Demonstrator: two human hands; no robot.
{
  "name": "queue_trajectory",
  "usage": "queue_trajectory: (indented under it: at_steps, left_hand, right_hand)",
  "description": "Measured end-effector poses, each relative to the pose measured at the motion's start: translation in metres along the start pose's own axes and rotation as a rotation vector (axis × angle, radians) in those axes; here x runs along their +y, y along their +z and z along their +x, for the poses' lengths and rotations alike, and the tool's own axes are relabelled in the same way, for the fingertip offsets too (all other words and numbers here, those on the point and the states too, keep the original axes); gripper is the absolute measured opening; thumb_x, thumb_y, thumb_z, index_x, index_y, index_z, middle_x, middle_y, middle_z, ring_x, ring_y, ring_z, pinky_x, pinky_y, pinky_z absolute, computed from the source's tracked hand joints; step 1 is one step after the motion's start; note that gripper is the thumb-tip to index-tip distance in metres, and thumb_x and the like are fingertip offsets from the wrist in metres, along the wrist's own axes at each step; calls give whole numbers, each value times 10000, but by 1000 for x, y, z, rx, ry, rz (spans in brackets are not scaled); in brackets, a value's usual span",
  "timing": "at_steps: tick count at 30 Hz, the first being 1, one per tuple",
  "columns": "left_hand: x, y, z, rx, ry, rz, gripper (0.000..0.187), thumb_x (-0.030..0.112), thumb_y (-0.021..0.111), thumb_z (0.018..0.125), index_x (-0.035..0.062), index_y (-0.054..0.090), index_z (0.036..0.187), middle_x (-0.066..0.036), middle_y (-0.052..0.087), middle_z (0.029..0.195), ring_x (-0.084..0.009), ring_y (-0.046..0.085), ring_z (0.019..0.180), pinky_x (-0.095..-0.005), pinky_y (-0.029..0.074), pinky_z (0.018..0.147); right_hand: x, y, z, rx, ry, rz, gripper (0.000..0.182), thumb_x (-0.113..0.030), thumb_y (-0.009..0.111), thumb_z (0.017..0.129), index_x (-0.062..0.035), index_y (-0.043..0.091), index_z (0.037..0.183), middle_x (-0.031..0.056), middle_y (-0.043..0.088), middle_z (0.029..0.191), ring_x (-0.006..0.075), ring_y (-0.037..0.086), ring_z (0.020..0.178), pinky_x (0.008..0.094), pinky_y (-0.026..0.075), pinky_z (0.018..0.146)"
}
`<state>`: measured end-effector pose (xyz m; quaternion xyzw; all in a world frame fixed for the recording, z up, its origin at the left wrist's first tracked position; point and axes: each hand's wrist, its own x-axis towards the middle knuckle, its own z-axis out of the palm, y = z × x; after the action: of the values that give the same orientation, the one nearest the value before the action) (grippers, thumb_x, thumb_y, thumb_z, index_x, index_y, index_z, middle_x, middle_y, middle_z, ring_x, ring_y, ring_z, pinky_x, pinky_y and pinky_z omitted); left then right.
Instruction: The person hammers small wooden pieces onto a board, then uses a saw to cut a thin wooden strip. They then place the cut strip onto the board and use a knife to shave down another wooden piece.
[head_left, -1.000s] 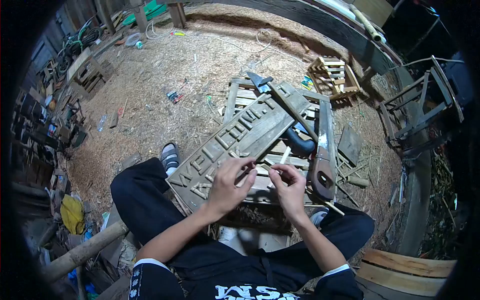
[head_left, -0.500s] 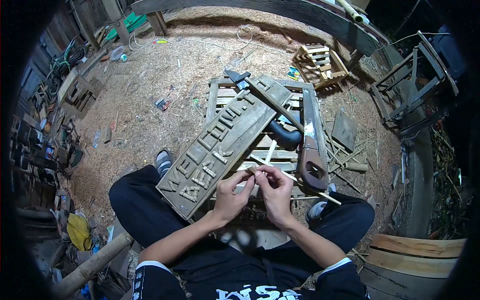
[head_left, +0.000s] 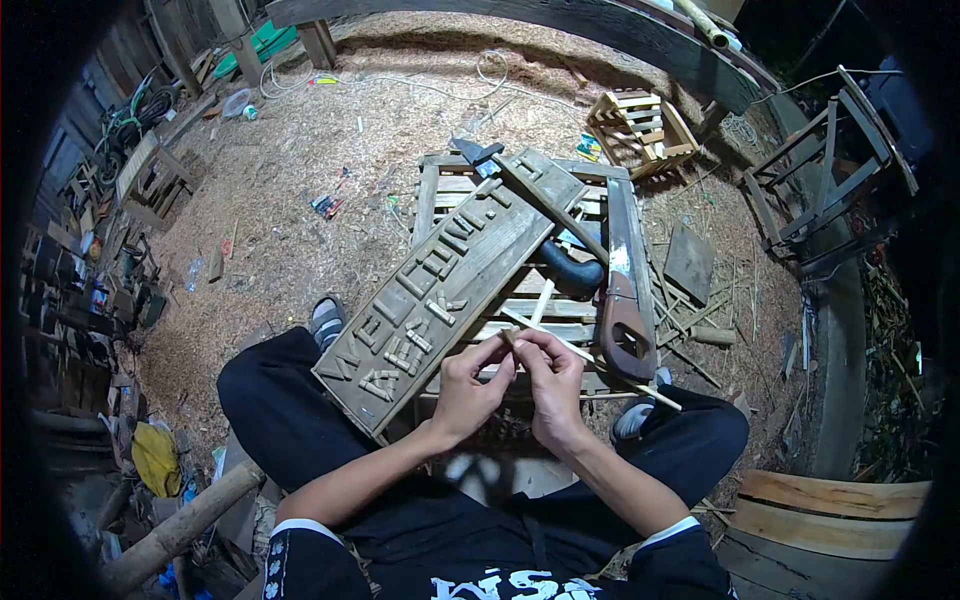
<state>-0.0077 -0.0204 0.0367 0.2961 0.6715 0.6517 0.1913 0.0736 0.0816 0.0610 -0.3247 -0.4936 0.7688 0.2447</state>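
Note:
My left hand (head_left: pixel 468 392) and my right hand (head_left: pixel 556 388) meet at their fingertips, pinching a small piece of wood (head_left: pixel 510 338) mostly hidden by the fingers. Just left of them lies a wooden board (head_left: pixel 492 262) bearing raised letters made of short wood pieces. It rests at a slant on a slatted wooden crate (head_left: pixel 427 200). A hammer (head_left: pixel 545 205) lies across the board's far end. A handsaw (head_left: pixel 624 310) with a brown handle lies along the crate's right side. Thin pale sticks (head_left: pixel 541 303) cross beyond my fingers, near a dark curved object (head_left: pixel 572 270).
Sawdust covers the ground (head_left: pixel 270 210). A smaller slatted crate (head_left: pixel 645 128) stands at the back right, with a wooden frame (head_left: pixel 828 175) farther right. Loose sticks and a flat board (head_left: pixel 689 262) lie beside the work crate. A thick pole (head_left: pixel 185 530) juts in at lower left.
The small piece of wood has turned slightly between my fingertips, and both hands have shifted a little. The board, hammer and saw stay in place.

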Motion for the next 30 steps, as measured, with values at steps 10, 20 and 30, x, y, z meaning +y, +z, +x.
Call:
queue_trajectory:
  at_steps: [10,20,30]
  left_hand:
    - [9,-3,5,-96,-123,-81,361,110,692,1017,-47,668,1341,-102,781,1026,-111,720,906,-277,578,774]
    - [6,-22,14,-185,-293,-257,426,124,688,1031,-53,616,1412,-91,752,1132,-106,692,1039,-264,569,903]
    - [8,-24,12,-287,-241,-234,443,127,697,1025,-62,609,1415,-93,748,1125,-107,695,1009,-273,569,901]
  right_hand:
    - [-11,-13,0,-2,50,-143,310,-209,534,1075,-7,701,1240,-11,616,894,58,525,806,230,413,725]
    - [-8,-22,4,-75,-345,-502,360,-201,437,1111,15,536,1382,15,527,830,102,494,781,295,449,755]
    - [-28,-35,16,-227,-585,-697,285,-91,817,876,-63,796,1159,87,728,961,184,647,839,306,510,720]
